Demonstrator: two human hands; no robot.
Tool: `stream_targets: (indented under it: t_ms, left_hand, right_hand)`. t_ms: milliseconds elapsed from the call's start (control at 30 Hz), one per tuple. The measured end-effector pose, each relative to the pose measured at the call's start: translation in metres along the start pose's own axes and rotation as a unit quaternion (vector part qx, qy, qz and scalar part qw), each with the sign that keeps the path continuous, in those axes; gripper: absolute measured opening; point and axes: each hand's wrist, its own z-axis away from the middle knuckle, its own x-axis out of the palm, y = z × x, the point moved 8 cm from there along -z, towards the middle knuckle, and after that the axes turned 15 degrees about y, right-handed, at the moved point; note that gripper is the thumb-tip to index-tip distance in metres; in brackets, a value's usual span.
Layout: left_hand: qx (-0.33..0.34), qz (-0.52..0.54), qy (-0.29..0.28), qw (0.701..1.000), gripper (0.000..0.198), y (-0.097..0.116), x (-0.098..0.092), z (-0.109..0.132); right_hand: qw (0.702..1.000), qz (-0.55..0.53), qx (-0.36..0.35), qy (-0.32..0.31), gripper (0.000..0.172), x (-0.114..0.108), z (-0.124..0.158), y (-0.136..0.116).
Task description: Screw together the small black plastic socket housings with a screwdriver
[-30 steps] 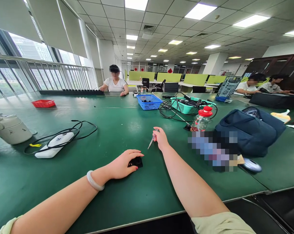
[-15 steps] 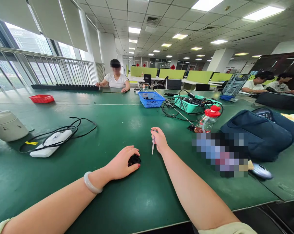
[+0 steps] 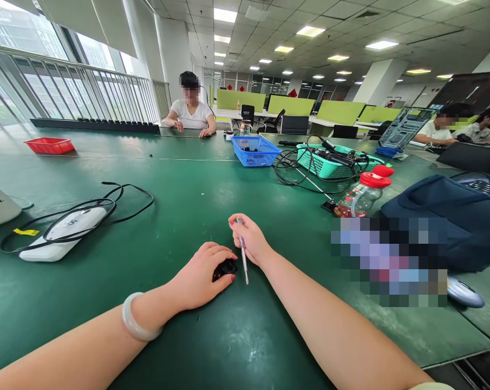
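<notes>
1. Black piece [image 3: 224, 269], on tabletop [image 3: 188, 206]; left hand [image 3: 200, 276], fingers curled over it: could skid if held loosely.
2. Slim screwdriver [image 3: 243, 254], pinched in right hand's [image 3: 250, 239] fingers, tip just beside piece: could slip into left hand.

Runs open over green desk [image 3: 180, 211] from mid-frame up to the blue basket [image 3: 256, 157], and again at bottom center between the forearms [image 3: 326, 319]. Narrows to a slim gap at center, between screwdriver [image 3: 242, 249] and black piece [image 3: 225, 270]. Meets obstruction at right from red-lidded jar [image 3: 360, 198] and dark blue bag [image 3: 468, 227], at left from white device [image 3: 86, 218] looped in black cord [image 3: 152, 199].
</notes>
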Motion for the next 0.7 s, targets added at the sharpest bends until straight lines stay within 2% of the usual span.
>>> stream_targets:
  t_ms: [333,700]
  left_hand:
    - [-0.023,0.001,-0.025,0.999,0.032,-0.004,0.006,0.001]
    - [0.012,-0.061,0.003,0.998,0.028,0.010,0.004,0.001]
  right_hand:
    - [0.998,0.043,0.008,-0.038,0.024,0.001,-0.001,0.003]
    - [0.996,0.077,0.001,-0.054,0.024,0.004,0.000,0.002]
